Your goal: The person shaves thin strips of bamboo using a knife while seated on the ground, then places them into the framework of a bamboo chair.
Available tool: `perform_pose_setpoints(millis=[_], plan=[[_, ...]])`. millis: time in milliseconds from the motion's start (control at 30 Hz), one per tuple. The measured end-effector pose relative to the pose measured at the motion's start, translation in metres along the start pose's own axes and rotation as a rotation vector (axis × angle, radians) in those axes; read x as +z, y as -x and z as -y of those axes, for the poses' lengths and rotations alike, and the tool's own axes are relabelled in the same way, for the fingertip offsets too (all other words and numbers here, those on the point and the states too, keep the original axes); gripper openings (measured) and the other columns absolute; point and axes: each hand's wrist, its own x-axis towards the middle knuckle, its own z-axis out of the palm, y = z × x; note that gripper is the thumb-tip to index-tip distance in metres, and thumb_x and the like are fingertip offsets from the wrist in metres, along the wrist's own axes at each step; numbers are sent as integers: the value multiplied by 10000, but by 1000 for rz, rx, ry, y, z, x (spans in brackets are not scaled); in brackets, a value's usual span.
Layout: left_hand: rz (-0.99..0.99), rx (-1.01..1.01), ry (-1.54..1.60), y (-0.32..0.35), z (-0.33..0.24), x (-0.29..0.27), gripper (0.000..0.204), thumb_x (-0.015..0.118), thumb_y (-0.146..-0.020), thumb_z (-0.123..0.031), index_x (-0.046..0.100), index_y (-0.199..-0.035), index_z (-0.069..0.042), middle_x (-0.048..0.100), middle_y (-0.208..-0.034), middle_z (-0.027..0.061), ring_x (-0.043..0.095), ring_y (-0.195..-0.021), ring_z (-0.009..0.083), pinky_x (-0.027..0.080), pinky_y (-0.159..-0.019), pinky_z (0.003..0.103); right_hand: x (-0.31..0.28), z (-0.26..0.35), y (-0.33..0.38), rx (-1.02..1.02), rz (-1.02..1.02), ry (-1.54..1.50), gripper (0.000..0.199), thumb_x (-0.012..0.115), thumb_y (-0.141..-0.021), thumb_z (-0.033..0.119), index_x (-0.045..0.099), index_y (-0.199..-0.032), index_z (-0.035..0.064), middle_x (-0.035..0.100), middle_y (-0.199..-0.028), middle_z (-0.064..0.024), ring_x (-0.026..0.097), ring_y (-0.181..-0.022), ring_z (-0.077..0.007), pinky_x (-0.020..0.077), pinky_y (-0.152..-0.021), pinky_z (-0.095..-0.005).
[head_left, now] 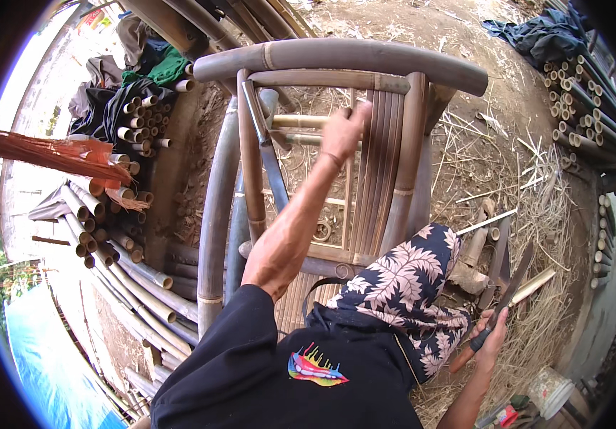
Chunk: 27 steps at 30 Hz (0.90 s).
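Observation:
A bamboo chair frame (336, 56) stands in front of me, with dark slats (383, 164) laid side by side over its right part. My left hand (344, 130) reaches over the frame, its fingers closed at the left edge of the slats. What it pinches, if anything, I cannot make out. A thin pale strip (347, 207) runs lengthwise below that hand. Low at the right, beside my patterned shorts (401, 293), my right hand (492, 334) is closed round a long knife (517, 277). The dark blade points up and away, and the brown handle shows below the hand.
Bamboo poles (147, 129) are stacked at the left, more poles (583, 107) at the right. Shavings (537, 214) litter the ground. A pale split bamboo piece (535, 286) lies beyond my right hand. A white bucket (550, 392) stands lower right. An orange fibrous bundle (72, 157) juts in from the left.

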Motion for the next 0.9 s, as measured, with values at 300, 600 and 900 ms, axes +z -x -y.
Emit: perform_pose_setpoints(millis=[300,600,900], plan=[[289,-74,-335,-16,-42,20,1156,751,-624,-696,395,-1222,228,531,-1234,339,603,-1109,346,504,-916,373,95,49,65,25,541,104,582,499,-907,47,285,-1437,-63,646,-1037,-196,661,-663,-201,557,-548,-305],[77,-102,-345,7,-49,54,1416,830,-603,-591,-29,-1421,182,252,-1469,327,340,-1355,361,345,-1096,382,248,-12,103,400,1058,272,752,555,-875,40,160,-1515,50,559,-752,-74,598,-600,-173,533,-494,-318],[92,-60,-382,3,-45,44,1411,804,-626,-611,-43,-1402,208,308,-1427,333,369,-1331,365,371,-1076,369,243,-31,83,219,721,142,659,607,-880,58,305,-1462,-9,592,-791,-84,572,-541,-153,479,-431,-282]])
